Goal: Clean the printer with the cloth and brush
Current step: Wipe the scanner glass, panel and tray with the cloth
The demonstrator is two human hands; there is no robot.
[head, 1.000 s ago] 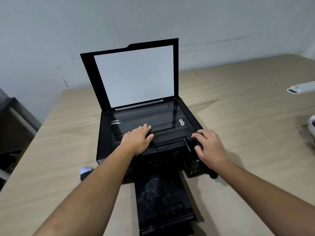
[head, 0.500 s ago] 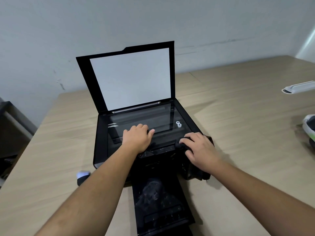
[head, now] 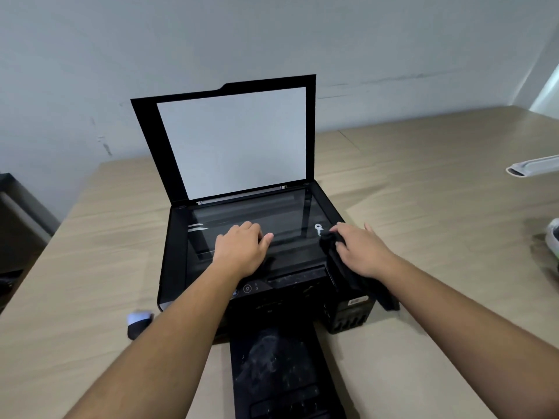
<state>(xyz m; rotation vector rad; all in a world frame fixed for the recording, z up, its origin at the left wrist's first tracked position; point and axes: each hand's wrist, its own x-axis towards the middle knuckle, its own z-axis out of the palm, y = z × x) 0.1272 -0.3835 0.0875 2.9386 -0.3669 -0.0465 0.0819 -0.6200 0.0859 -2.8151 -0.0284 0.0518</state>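
Note:
A black printer stands on the wooden table with its scanner lid raised and its dusty output tray pulled out toward me. My left hand rests palm-down on the scanner glass, its fingers partly bent. My right hand holds a black cloth at the glass's right edge; the cloth hangs down over the printer's right side. A small brush with a pale tip lies on the table left of the printer, partly hidden by my left forearm.
The wooden table spreads wide to the right. A white elongated object lies at the right edge, with a white-and-green item below it. Dark furniture stands off the table's left side. A grey wall rises behind.
My right hand has moved from the printer's front right corner up to the right edge of the glass, lifting the cloth so it hangs unfolded. My left hand has stayed on the glass.

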